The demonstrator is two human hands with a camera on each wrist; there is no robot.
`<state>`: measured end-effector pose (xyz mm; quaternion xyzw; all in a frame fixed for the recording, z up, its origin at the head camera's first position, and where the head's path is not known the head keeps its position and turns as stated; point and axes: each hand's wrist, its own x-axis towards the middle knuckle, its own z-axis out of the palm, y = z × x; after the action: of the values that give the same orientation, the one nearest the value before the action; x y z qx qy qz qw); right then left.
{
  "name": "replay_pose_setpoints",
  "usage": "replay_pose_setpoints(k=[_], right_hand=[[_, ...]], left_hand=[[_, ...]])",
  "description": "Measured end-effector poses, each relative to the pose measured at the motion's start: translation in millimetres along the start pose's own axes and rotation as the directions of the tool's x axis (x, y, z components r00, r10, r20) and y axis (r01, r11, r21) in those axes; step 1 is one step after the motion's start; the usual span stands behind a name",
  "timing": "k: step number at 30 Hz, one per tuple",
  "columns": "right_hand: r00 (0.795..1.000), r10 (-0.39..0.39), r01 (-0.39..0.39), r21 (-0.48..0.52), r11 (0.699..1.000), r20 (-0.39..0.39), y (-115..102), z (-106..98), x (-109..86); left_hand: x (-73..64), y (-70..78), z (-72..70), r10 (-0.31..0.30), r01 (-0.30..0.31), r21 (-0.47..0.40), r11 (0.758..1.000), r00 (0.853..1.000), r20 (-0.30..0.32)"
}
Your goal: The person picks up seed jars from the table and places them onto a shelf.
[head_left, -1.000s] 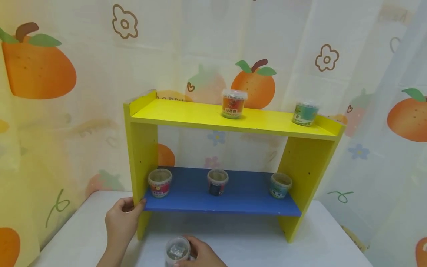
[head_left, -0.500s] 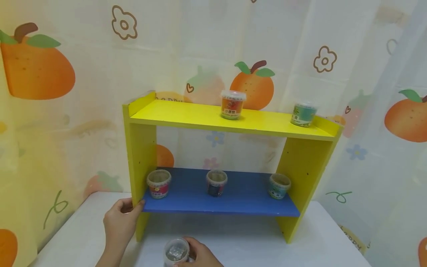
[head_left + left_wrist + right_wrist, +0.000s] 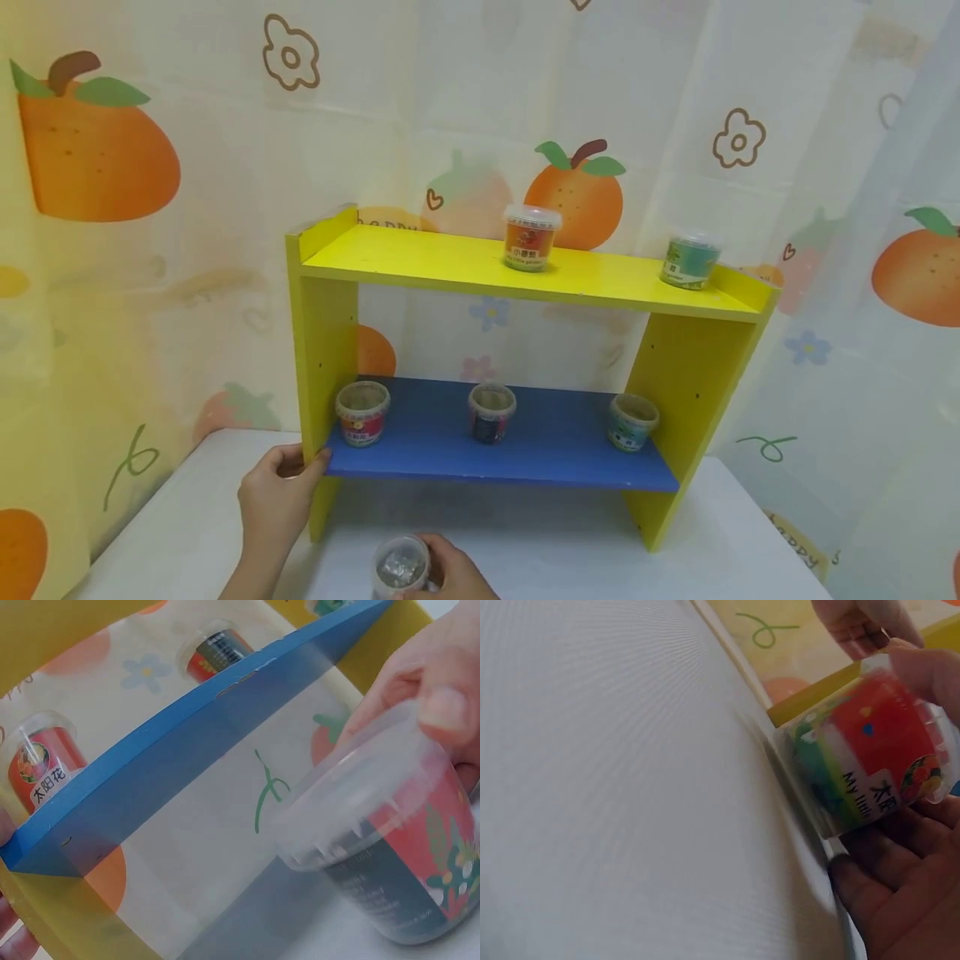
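My left hand (image 3: 276, 500) grips the left side panel of a small yellow shelf (image 3: 303, 367), its thumb by the end of the blue shelf board (image 3: 502, 462). In front of the shelf, low in the head view, my right hand (image 3: 459, 575) holds a small lidded plastic cup (image 3: 401, 567). The right wrist view shows this cup's red and green label (image 3: 877, 727), with fingers and thumb round its sides. Seen from the left wrist, the cup (image 3: 405, 862) has a clear lid and stands close to the white table; whether it touches it I cannot tell.
Three similar cups stand on the blue board: left (image 3: 362, 417), middle (image 3: 491, 417) and right (image 3: 632, 425). On the yellow top are an orange-labelled cup (image 3: 529, 242) and a green-labelled cup (image 3: 690, 262). A fruit-patterned curtain (image 3: 420, 100) hangs behind the white table (image 3: 727, 533).
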<state>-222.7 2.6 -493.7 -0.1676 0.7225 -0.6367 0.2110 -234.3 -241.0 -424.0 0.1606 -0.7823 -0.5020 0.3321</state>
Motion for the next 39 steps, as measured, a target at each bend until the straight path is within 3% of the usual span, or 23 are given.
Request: replay_pose_setpoints(k=[3,7,12,16,19,24,29,33,35,37,39], right_hand=[[1.000,-0.011,0.012,0.042,0.999,-0.006,-4.3,1.6,-2.4],[0.995,-0.092,0.093,0.065,0.993,-0.023,-20.1,2.6,-8.5],[0.963,-0.258,0.262,0.046,0.964,-0.076,-53.5,-0.2,-17.6],[0.891,-0.443,0.441,-0.050,0.896,-0.100,-96.2,-6.0,-22.2],[0.806,-0.586,0.573,-0.137,0.808,-0.085,-137.3,-10.5,-24.8],[0.702,-0.712,0.682,-0.268,0.681,-0.023,-211.6,-19.2,-27.4],[0.651,-0.759,0.704,-0.368,0.608,-0.008,-282.7,-25.1,-22.4],[0.630,-0.773,0.675,-0.436,0.595,-0.079,-325.6,-26.8,-12.0],[0.630,-0.766,0.624,-0.503,0.598,-0.130,-341.4,-27.9,-4.8],[0.658,-0.734,0.553,-0.554,0.622,-0.168,-354.2,-29.0,3.4],[0.712,-0.672,0.445,-0.610,0.656,-0.204,-364.4,-29.7,11.1]], left_hand=[[0.6,-0.2,-0.7,-0.003,0.003,-0.009,1.000,1.000,-0.001],[0.3,-1.4,-0.6,0.002,-0.002,-0.019,1.000,1.000,-0.008],[-1.3,-3.1,1.9,0.013,-0.014,-0.034,0.999,0.999,-0.040],[-2.6,-2.9,3.6,0.022,-0.025,-0.050,0.998,0.998,-0.067],[-3.6,-2.8,4.2,0.030,-0.034,-0.044,0.998,0.996,-0.081],[-4.8,-5.6,6.9,0.060,-0.066,-0.050,0.997,0.992,-0.112],[-6.5,-11.3,11.3,0.075,-0.083,-0.053,0.995,0.988,-0.133],[-7.0,-13.4,12.6,0.083,-0.093,-0.062,0.994,0.985,-0.150],[-6.5,-13.5,12.4,0.096,-0.108,-0.069,0.992,0.983,-0.159],[-5.9,-12.9,11.6,0.108,-0.122,-0.079,0.989,0.980,-0.165],[-5.8,-12.4,11.0,0.109,-0.124,-0.081,0.989,0.980,-0.165]])
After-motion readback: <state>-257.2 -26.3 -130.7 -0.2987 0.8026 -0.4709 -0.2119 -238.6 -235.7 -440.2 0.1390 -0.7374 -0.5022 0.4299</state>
